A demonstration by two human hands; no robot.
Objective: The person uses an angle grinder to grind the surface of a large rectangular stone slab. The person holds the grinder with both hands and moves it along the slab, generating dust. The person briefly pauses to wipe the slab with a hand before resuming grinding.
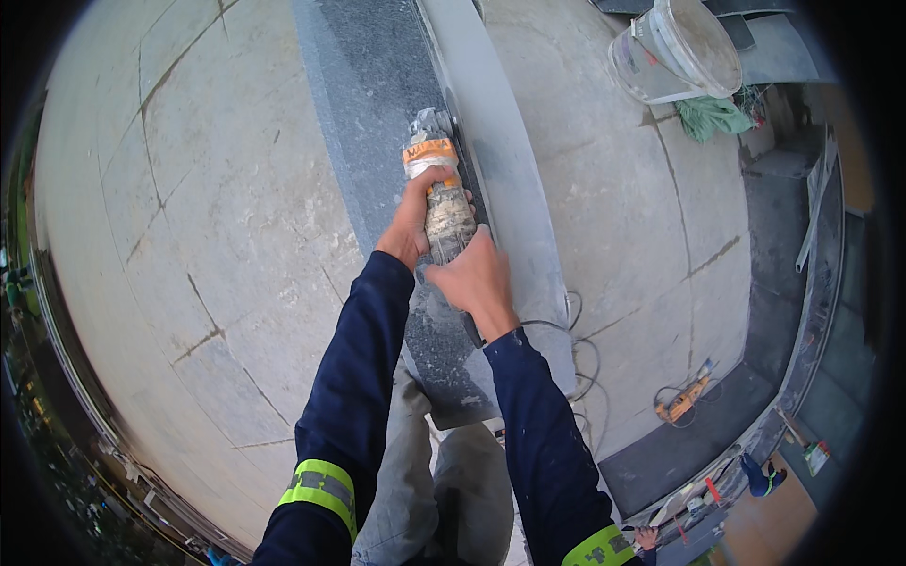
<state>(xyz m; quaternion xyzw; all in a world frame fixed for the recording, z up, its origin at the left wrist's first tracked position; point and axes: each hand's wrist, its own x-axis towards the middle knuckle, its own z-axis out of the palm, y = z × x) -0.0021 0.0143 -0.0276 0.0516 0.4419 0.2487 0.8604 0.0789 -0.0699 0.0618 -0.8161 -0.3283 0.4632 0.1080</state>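
Both hands of the person share one tool. The left hand (413, 215) has its grip closed around the middle of a dust-caked, cylindrical angle grinder (448, 215) with an orange band near its metal head, the thumb lying along the body. The right hand (477, 281), slightly blurred, has its grip closed around the rear end, nearer the wearer. The grinder points away from the body, above a long, dark grey, speckled stone slab (373, 104), its head near the slab's right edge; whether the disc touches stone cannot be told.

A smooth, paler grey strip (514, 170) runs just beside the slab on the right. A thin dark cable (547, 324) leads right from below the right hand and loops downward. Navy sleeves (359, 330) with lime reflective bands cover the arms; grey trousers (396, 491) show below.

Farther out is a dusty, pale grey tiled floor (236, 226). At upper right stands a white plastic bucket (651, 71), with crumpled green fabric (710, 118) beside it. At lower right lie an orange corded power tool (684, 401) and a wooden-handled brush (816, 457).
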